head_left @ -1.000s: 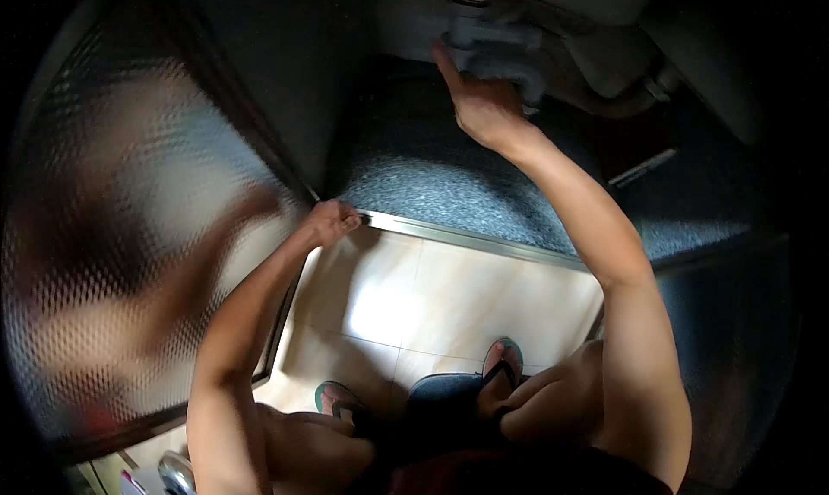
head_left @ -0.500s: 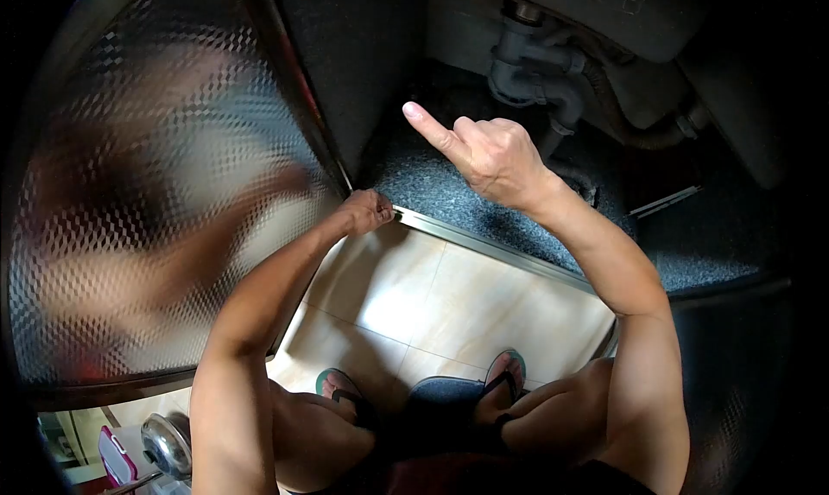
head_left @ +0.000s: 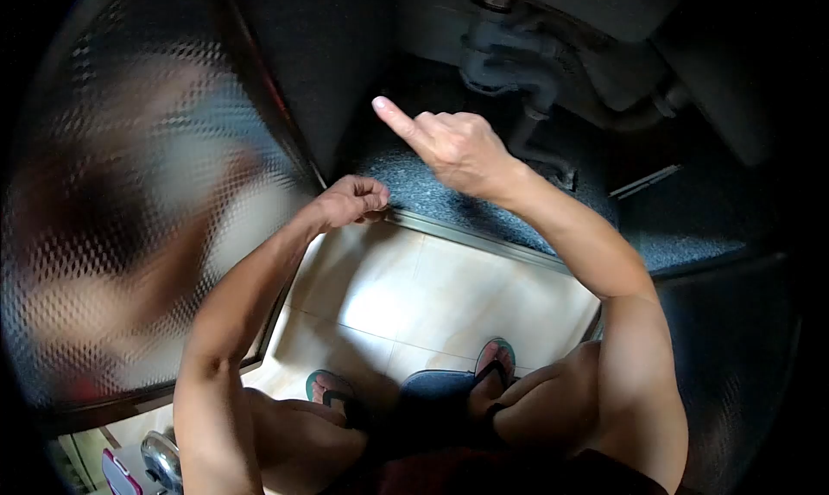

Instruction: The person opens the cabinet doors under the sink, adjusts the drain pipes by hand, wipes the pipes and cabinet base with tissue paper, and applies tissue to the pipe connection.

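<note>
- With right hand point(head_left: 458, 154) apparently raised over the speckled cabinet floor point(head_left: 406, 187), one digit stretched toward the dark left side, other fingers curled in; impossible to tell whether gripping anything, because of the hidden palm.
- With left hand point(head_left: 352, 203) at the near left corner, thumb and fingers drawn together just by the metal edge strip point(head_left: 484, 242); cannot tell whether pinching it or merely resting there.
- Farther in, beneath the basin: drain pipe point(head_left: 542, 89), bending down toward the cabinet floor, seemingly apart from both hands.
- At left, standing open: patterned door point(head_left: 104, 270), close beside left forearm.
- Judging by the pose, probably pointing or gesturing inside the open cabinet, perhaps steadying at the edge.
- For any further reach, would call for keeping clear of door and pipe.
</note>
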`<state>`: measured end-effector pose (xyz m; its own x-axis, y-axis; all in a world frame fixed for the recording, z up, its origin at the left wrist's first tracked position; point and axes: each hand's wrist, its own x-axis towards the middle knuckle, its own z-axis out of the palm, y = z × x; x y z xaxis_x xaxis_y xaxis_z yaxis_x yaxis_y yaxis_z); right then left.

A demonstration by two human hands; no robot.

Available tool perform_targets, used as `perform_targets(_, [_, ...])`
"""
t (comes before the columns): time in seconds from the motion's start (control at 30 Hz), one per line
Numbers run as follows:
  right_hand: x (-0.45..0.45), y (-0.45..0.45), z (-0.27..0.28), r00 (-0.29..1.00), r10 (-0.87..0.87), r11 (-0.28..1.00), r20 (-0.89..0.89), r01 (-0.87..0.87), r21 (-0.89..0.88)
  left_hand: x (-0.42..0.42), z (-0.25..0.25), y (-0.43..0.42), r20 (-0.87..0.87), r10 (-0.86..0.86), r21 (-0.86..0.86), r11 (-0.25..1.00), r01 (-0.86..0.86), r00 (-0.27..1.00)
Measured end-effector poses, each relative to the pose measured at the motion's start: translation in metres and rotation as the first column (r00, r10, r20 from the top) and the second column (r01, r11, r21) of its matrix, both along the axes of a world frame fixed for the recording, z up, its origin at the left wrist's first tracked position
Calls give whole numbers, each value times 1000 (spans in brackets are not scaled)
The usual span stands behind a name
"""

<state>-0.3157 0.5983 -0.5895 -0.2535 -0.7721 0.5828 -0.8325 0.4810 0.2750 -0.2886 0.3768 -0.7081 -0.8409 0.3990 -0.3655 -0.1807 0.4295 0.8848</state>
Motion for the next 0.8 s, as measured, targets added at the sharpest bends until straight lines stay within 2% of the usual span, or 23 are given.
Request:
perform_targets(0.03, [-2, 2, -5, 998, 28, 999, 48, -26, -42, 6, 25, 15, 73, 89, 225, 969, -104, 993])
perform_targets(0.1, [2, 1, -13, 927, 127, 982, 352, -68, -175, 10, 60, 38, 61, 46, 564, 823, -73, 997])
perform_targets(0.17, [0, -7, -21, 922, 263, 919, 283, -151, -364, 8, 88, 53, 149, -16, 740, 665, -101, 989])
perform_targets(0.2, [0, -5, -20, 888, 272, 914, 371, -118, -388, 10, 94, 58, 182, -37, 799, 588, -126, 983])
perform_targets(0.23, [0, -7, -18, 888, 271, 916, 371, -120, -383, 11, 97, 59, 212, -61, 850, 504, -153, 975])
perform_targets(0.27, [0, -9, -15, 892, 268, 914, 364, -115, -390, 11, 93, 59, 208, -60, 853, 499, -151, 976])
perform_targets(0.33, [1, -9, -12, 882, 272, 922, 385, -124, -367, 10, 82, 55, 342, -145, 870, 423, -255, 928])
perform_targets(0.37, [2, -11, -9, 883, 268, 922, 386, -120, -368, 11, 84, 56, 343, -149, 869, 425, -253, 927])
perform_targets(0.43, [5, -17, -4, 919, 311, 887, 240, -191, -420, 14, 89, 55, 302, 46, 805, 522, -280, 952])
perform_targets(0.47, [1, -16, -3, 916, 297, 878, 270, -150, -455, 6, 90, 50, 219, 29, 813, 548, -198, 975])
perform_targets(0.5, [1, -12, 2, 875, 277, 877, 397, -62, -476, 2, 92, 46, 243, 133, 827, 489, -277, 961])
perform_targets(0.57, [-8, -3, 6, 921, 199, 940, 334, -83, -331, 4, 107, 44, 345, 347, 751, 455, -478, 872])
perform_targets(0.6, [-10, -6, -2, 900, 250, 925, 358, -112, -364, -2, 98, 36, 217, 268, 729, 595, -338, 939])
perform_targets(0.63, [-9, -4, -6, 834, 289, 930, 470, -128, -345, -1, 98, 38, 135, 138, 723, 664, -193, 981])
perform_targets(0.67, [-9, -1, 5, 658, 297, 929, 692, -32, -369, 1, 98, 42, 99, 139, 696, 698, -168, 985])
perform_targets(0.7, [-19, 2, 8, 541, 272, 932, 796, 57, -357, 3, 97, 46, 63, 139, 668, 729, -145, 988])
perform_targets(0.73, [-28, 6, 12, 415, 247, 930, 876, 152, -334, -1, 94, 48, 57, 187, 629, 756, -181, 981])
perform_targets(0.77, [-49, 11, -3, 469, 338, 847, 816, 225, -481, 0, 95, 51, 54, 175, 628, 760, -169, 983])
perform_targets(0.8, [-59, 21, 0, 361, 320, 771, 876, 438, -462, 2, 98, 55, 47, 169, 602, 782, -163, 984])
